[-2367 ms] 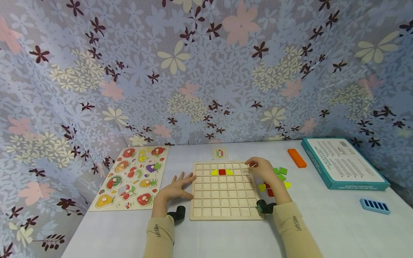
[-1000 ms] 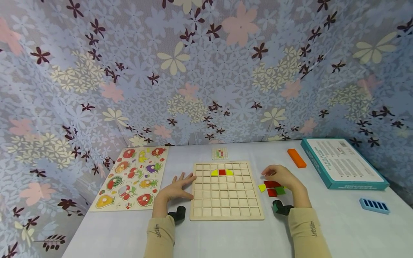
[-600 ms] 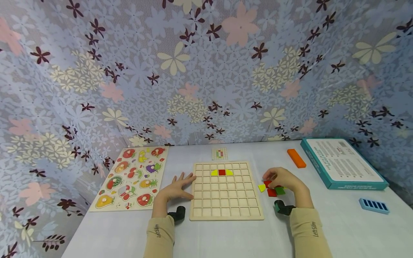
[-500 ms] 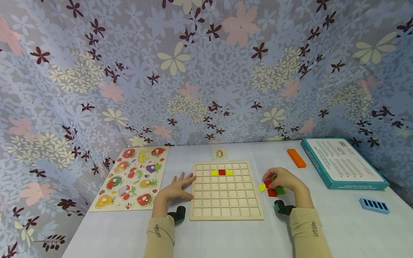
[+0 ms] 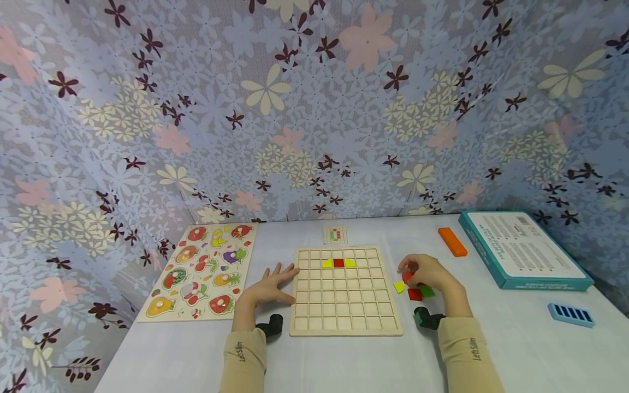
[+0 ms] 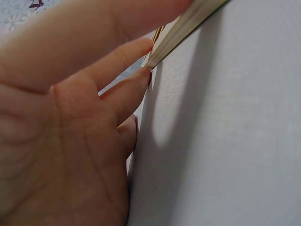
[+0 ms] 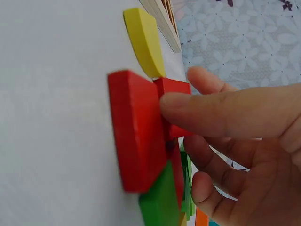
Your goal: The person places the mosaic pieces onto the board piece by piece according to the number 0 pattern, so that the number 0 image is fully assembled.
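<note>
My left hand (image 5: 265, 289) rests with spread fingers against the left edge of the wooden grid board (image 5: 341, 300); the left wrist view has its fingertips (image 6: 145, 75) touching the board's side. In the board's second row sit a red square tile (image 5: 338, 263) and a yellow rounded tile on either side of it. Right of the board, my right hand (image 5: 432, 273) pinches a red tile (image 7: 175, 85) between thumb and forefinger, low over the loose pieces. Close to it lie a yellow tile (image 7: 143, 42), another red tile (image 7: 136, 132) and a green tile (image 7: 160, 197).
A small pattern card (image 5: 335, 234) lies behind the board. To the left is a fruit puzzle board (image 5: 199, 273). On the right are an orange block (image 5: 452, 242), a teal-edged box (image 5: 526, 248) and a blue slotted piece (image 5: 570, 314). A patterned cloth hangs behind.
My right hand has gone from the board's upper right edge rightward to the loose tiles, then down, and now holds a red one. The left hand stays in place.
</note>
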